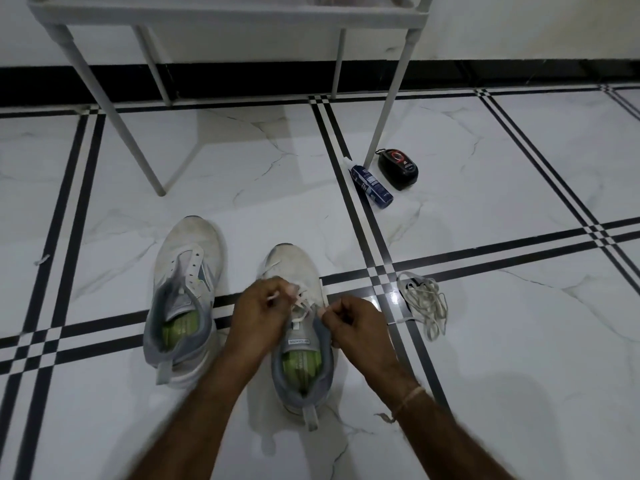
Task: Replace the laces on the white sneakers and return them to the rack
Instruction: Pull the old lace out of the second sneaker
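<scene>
Lace [304,304] runs criss-cross through the upper eyelets of the sneaker [294,263]. Its two ends are drawn out sideways, one into each hand. The left hand [259,315] pinches one end between curled fingers just left of the tongue. The right hand [355,323] pinches the other end just right of it. Both grips are clenched on the lace, not slack, though blur hides which fingers do the pinching. The ends are likely held apart like this to pull the crossings snug and even before the next eyelet or the knot.

The sneaker stands on the floor [519,341] with its heel towards the person, so the eyelets sit directly under the fingers. Just beside it, on the left, the other sneaker [187,271] has open eyelets and no lace, probably waiting its turn. A loose tangle of laces [424,303] lies near the right hand, apart from both shoes. I cannot tell whether these are the old laces or the spare.

Further off, a bottle [372,185] and a black case [398,168] lie by a leg of the rack [235,15], well clear of the work.
</scene>
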